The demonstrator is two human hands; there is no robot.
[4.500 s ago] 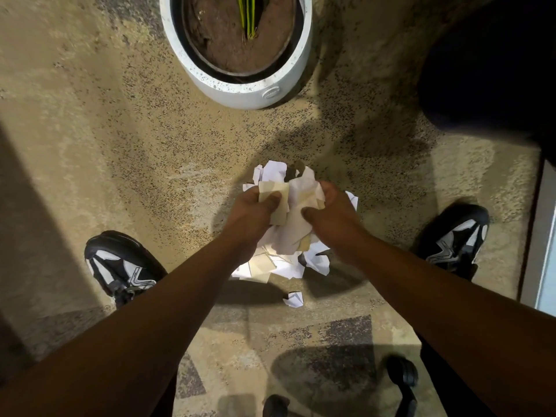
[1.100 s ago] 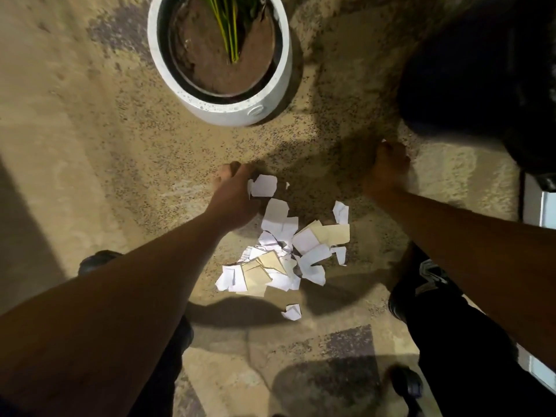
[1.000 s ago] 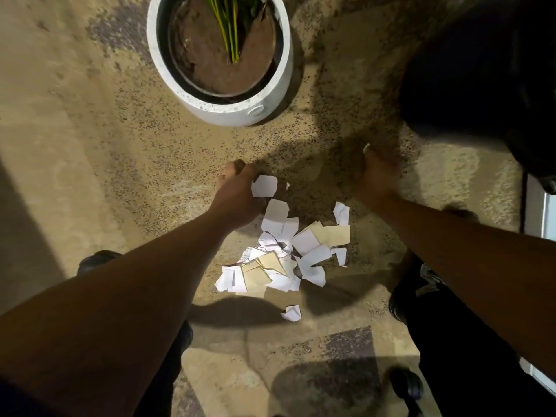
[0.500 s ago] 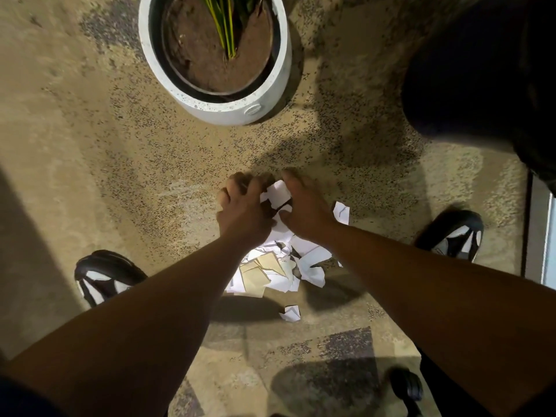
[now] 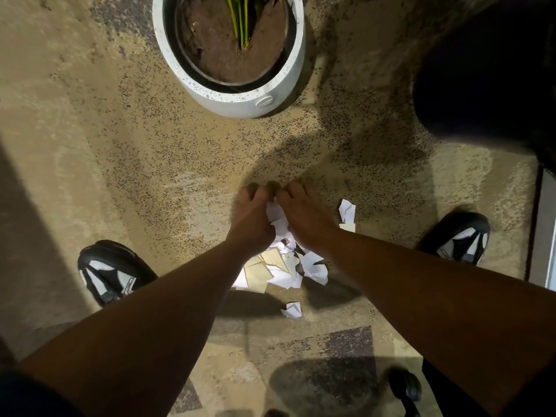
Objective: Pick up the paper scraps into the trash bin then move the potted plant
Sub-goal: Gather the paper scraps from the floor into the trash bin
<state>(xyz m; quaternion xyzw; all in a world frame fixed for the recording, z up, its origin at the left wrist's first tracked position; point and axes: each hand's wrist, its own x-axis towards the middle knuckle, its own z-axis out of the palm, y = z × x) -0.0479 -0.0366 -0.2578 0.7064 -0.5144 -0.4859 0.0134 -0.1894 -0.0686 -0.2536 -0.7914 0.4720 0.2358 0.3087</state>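
Observation:
A heap of white and tan paper scraps (image 5: 278,266) lies on the carpet between my feet. My left hand (image 5: 252,218) and my right hand (image 5: 304,218) sit side by side on the far end of the heap, fingers curled down around scraps, with white paper showing between them. One scrap (image 5: 347,209) lies apart to the right and a small one (image 5: 292,310) nearer me. The potted plant (image 5: 231,52), a white speckled round pot with brown soil and green stalks, stands on the floor beyond my hands. A dark shape (image 5: 487,70) at the upper right could be the trash bin.
My two black-and-white shoes (image 5: 111,272) (image 5: 457,239) flank the heap. A chair caster (image 5: 404,389) sits at the bottom right. A pale panel edge (image 5: 541,230) runs down the right side. The carpet is tan with dark speckles.
My right hand came back from the upper right to the heap beside my left hand. Both hands now press together over the far scraps, gathering them.

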